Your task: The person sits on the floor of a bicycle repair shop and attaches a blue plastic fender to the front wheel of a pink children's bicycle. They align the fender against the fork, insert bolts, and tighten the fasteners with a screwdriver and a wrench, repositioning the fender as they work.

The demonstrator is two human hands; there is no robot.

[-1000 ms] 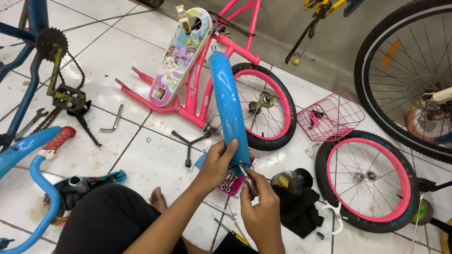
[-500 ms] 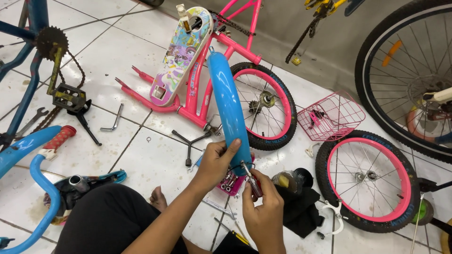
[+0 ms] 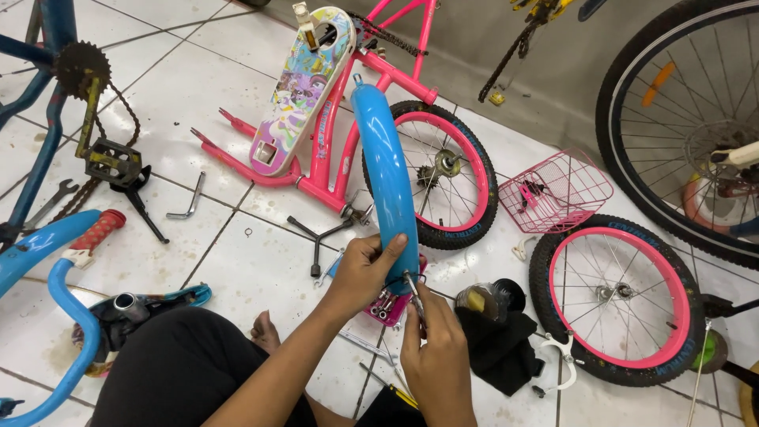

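My left hand [image 3: 365, 273] grips the near end of a long curved blue bicycle mudguard [image 3: 386, 170], which stands up and arches away from me. Right beside it, my right hand [image 3: 433, 344] pinches a thin metal tool [image 3: 414, 296] whose tip meets the mudguard's lower end at its wire stay. Just beneath the mudguard end lies a small pink tray of bolts [image 3: 385, 304] on the tiled floor.
A pink child's bike frame [image 3: 332, 150] with chain guard lies ahead. Two pink-rimmed wheels [image 3: 624, 296] [image 3: 451, 174], a pink basket [image 3: 553, 190], a Y-wrench [image 3: 320, 237], a hex key [image 3: 188, 202], a black cloth [image 3: 494, 344], a grease tin [image 3: 474, 300], blue bike parts [image 3: 63, 261] and a large wheel [image 3: 688, 119] surround me.
Both hands stay at the mudguard's lower end; the right hand and its tool have shifted only slightly. Nothing else moved.
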